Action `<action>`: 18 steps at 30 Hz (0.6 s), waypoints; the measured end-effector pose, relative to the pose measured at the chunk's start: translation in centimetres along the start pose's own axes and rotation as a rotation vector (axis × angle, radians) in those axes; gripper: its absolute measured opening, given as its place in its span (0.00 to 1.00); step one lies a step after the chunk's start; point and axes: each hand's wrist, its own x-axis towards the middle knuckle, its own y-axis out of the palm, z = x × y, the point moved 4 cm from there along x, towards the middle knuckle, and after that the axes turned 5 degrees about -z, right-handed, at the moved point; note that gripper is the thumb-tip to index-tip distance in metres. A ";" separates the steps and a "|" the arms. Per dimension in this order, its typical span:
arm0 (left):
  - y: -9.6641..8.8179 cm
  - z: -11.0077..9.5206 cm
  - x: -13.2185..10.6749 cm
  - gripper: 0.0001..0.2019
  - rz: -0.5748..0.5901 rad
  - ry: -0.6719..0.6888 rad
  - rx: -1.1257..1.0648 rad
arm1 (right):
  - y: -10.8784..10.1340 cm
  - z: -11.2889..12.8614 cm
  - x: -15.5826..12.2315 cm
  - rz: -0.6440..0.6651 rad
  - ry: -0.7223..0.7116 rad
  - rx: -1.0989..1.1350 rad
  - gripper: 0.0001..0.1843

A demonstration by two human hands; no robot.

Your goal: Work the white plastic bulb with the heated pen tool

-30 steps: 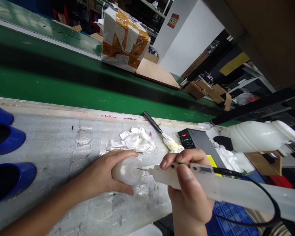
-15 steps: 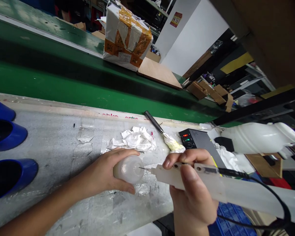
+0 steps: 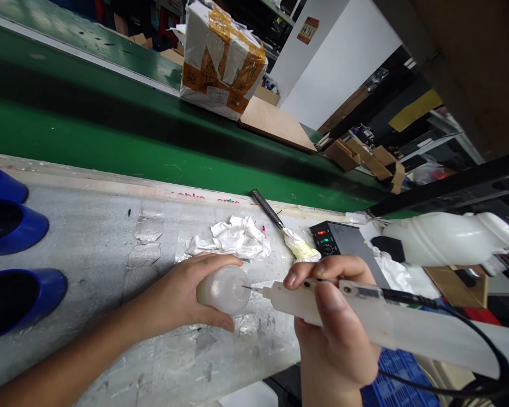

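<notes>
My left hand (image 3: 182, 297) is wrapped round a small translucent white bottle (image 3: 229, 289), fingers and thumb on either side of its rounded end. In my right hand (image 3: 337, 322) is a white needle-tipped dispensing pen (image 3: 286, 299) with a long translucent barrel and a black cable running from it. Its thin needle points left, and the tip is at the bottle's rounded end; whether it touches or enters the bottle I cannot tell. My right thumb and fingers press around the front of the barrel, close to small dark buttons or screws.
Beyond my hands lie a crumpled white cloth (image 3: 233, 237), a black-handled tool (image 3: 266, 208) with a wrapped end, and a dark control box (image 3: 339, 240) with lit indicators. Blue cups (image 3: 25, 299) stand left. A white jug (image 3: 445, 237) lies right. A green ledge (image 3: 110, 147) runs behind.
The whole view has shifted slightly. Both hands keep their grips, and the needle stays at the bottle's rounded end.
</notes>
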 end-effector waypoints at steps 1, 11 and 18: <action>0.0 0.0 0.0 0.41 0.000 0.000 0.003 | 0.0 0.0 0.0 0.002 -0.001 -0.006 0.05; -0.1 0.0 -0.1 0.41 -0.009 -0.027 0.016 | -0.2 -0.2 0.0 0.002 0.014 -0.059 0.07; 0.0 -0.2 0.0 0.40 -0.013 -0.051 -0.001 | -0.1 -0.1 -0.1 0.016 0.018 -0.024 0.05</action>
